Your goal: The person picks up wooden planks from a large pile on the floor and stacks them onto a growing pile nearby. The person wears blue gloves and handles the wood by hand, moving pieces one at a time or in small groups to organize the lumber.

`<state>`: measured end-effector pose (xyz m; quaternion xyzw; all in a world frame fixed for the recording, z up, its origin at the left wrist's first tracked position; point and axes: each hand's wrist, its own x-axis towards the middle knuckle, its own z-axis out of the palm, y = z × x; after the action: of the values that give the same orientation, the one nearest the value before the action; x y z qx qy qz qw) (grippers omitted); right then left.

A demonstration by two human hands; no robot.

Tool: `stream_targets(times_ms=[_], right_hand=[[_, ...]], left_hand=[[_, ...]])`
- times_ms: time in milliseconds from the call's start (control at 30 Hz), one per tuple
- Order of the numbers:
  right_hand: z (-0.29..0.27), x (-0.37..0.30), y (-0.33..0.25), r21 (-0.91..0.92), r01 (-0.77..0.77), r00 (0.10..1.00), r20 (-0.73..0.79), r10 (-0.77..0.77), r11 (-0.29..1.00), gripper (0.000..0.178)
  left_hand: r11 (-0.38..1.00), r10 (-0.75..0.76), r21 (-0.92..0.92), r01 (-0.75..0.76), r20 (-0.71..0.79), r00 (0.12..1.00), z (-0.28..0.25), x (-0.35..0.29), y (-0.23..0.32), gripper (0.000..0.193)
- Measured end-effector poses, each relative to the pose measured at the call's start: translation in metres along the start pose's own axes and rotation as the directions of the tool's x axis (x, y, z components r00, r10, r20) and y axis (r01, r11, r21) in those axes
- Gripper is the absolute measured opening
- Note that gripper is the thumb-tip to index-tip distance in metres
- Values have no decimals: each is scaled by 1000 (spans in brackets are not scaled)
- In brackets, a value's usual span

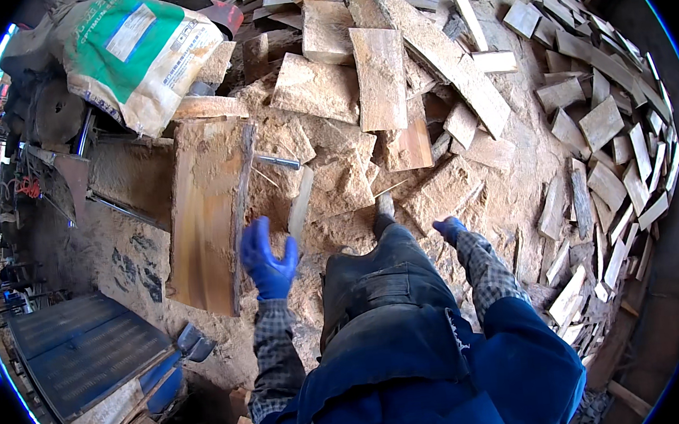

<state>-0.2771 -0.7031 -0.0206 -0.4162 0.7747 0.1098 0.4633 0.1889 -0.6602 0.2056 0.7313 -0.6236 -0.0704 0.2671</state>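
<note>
My left hand [269, 260], in a blue glove, is raised with fingers and thumb spread and nothing in it. Just left of it lies a wide plank [207, 223] with a dark bark edge; I cannot tell whether fingertips touch that edge. My right hand [450, 229], gloved in blue too, hangs by my right leg, fingers pointing left, looking loosely open and holding nothing I can see. Nearest to it is a sawdust-covered board [444, 193]. A grey metal bar [278, 162] and a thin wood strip [301, 203] lie beyond my left hand.
Sawdust covers the floor around my boot [384, 206]. Ahead lie piled boards [380, 79] and a long slanting plank [451, 61]. A green and white sack [140, 56] rests at the far left. Offcuts [602, 124] heap up on the right. A dark blue panel [89, 351] stands near left.
</note>
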Motion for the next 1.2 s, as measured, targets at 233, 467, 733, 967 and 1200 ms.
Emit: stream_targets(times_ms=[233,467,733,967,1200], right_hand=[[-15,101,-29,516,-245,956,271,115,820,52],[-22,263,-137,644,335,940,-174,-294,688,57],[-70,499,-192,271,313,942,-210,-261,910,56],[-112,553,-260,773,101,993,-37,-114,627,55],[-91,442,-269,840,-72,797,372,-475,537,40]], left_hand=[[763,-193,633,129,33,981,28,83,-62,95],[600,-148,800,-20,136,980,26,92,-83,83],[673,-266,736,77,143,953,49,118,-84,89],[770,-276,616,166,87,957,78,131,-101,93],[775,-193,623,105,74,978,71,118,-100,82]])
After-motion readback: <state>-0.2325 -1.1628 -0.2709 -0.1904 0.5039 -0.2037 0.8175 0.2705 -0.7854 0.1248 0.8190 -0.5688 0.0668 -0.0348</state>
